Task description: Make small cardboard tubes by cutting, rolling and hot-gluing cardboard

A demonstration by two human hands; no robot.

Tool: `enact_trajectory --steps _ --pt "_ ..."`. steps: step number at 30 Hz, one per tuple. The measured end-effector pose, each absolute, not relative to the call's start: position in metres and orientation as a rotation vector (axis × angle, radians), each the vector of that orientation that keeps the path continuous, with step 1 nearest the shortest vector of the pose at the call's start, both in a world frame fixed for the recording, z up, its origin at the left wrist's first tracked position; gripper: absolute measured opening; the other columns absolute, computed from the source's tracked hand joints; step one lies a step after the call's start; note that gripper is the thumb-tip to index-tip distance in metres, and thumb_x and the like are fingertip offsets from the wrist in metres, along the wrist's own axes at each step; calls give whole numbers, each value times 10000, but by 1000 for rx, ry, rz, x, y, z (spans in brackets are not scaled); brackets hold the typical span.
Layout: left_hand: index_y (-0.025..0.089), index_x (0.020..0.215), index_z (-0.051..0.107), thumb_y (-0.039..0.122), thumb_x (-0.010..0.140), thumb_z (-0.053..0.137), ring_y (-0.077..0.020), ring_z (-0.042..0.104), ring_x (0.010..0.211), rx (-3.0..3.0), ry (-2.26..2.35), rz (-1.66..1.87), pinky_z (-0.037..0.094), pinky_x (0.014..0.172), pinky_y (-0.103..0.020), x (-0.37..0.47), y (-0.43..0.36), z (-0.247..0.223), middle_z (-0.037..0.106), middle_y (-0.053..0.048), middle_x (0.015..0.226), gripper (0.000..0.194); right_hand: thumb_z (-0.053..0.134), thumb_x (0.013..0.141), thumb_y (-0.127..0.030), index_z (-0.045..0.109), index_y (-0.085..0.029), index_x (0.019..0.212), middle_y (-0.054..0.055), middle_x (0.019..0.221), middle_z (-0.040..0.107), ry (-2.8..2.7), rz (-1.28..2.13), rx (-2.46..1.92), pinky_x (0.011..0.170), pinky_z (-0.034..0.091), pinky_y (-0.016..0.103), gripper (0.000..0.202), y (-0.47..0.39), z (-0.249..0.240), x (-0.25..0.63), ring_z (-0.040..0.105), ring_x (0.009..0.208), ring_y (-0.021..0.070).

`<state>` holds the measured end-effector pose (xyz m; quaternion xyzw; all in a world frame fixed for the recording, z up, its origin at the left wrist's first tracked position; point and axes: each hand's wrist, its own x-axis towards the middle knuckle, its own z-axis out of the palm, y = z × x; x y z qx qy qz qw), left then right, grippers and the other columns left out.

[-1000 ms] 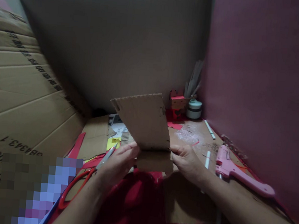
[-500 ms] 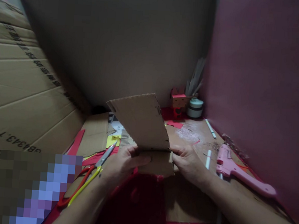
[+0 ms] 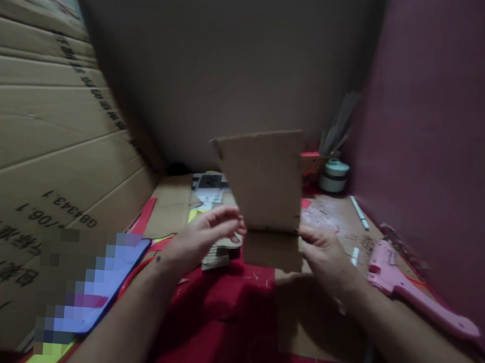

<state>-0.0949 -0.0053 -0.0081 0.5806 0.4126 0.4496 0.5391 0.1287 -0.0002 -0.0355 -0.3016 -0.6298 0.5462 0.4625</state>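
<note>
Bent cardboard [image 3: 269,186] stands up over the red surface [image 3: 203,298], grey wall [image 3: 214,62] behind, purple wall [image 3: 439,135] to the right; my right hand [image 3: 324,255] pinches its right edge, my left hand [image 3: 207,232] curls by the opposite edge, grip unclear.

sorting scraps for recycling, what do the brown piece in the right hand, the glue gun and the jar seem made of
Brown piece: likely cardboard, matte, with stiff flat panels. Glue gun: probably plastic, smooth pink molded-looking body. Jar: smooth pale surface; plastic or ceramic, unclear.
</note>
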Motion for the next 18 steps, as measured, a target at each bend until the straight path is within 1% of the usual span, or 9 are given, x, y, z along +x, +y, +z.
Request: enact_trajectory --steps 3,5,7,9,11,12,14,16,18 --pt "150 974 613 348 753 633 -186 620 809 1397 1249 1245 466 661 -272 -111 -4 10 676 -84 886 297 607 724 -268 720 -196 838 -5 579 631 -1463 1394 -743 416 429 193 175 4 -32 133 563 487 110" --pt "151 952 613 371 744 620 -194 616 802 1533 1520 1175 457 649 -275 -121 -11 22 673 -82 877 302 632 723 -303 719 -194 839 -10 530 612 -1451 1436 -752 387 408 184 182 6 -32 135 541 436 100" --pt "176 930 619 404 752 581 -204 610 796 1766 1791 957 442 654 -286 -130 -24 29 674 -66 877 292 632 737 -325 718 -190 842 -9 511 607 -1465 1453 -753 388 409 184 192 8 -34 136 535 421 96" --pt "211 919 622 448 786 502 -219 607 780 1998 2056 629 416 654 -300 -140 -41 28 677 -55 861 297 632 742 -340 717 -190 859 2 536 625 -1463 1465 -745 393 419 189 208 8 -36 136 546 432 101" --pt "213 963 614 433 813 432 -239 609 736 2015 2291 315 382 602 -297 -151 -57 19 678 -69 804 322 649 726 -336 719 -195 875 13 593 652 -1444 1488 -741 396 431 195 217 8 -38 135 552 444 103" --pt "208 939 615 424 809 421 -251 609 714 1982 2389 171 360 562 -292 -157 -64 12 672 -84 788 319 655 719 -324 719 -200 886 16 623 663 -1437 1506 -737 400 439 198 217 8 -39 134 551 446 100" --pt "206 895 596 388 812 396 -250 599 667 1994 2389 -36 311 506 -282 -168 -75 -4 662 -96 803 283 654 715 -284 718 -210 905 15 665 675 -1440 1545 -728 415 457 203 214 8 -42 133 545 447 93" --pt "218 932 571 337 802 396 -244 581 627 2001 2376 -152 268 481 -280 -175 -80 -17 654 -92 810 248 640 719 -251 716 -213 920 11 673 676 -1448 1581 -713 432 473 205 218 7 -43 132 547 456 90" --pt "221 956 561 321 808 388 -239 569 616 2030 2355 -72 257 484 -281 -180 -81 -26 643 -95 795 249 632 713 -228 718 -207 911 10 662 673 -1443 1604 -705 440 476 200 216 7 -44 132 553 471 90"
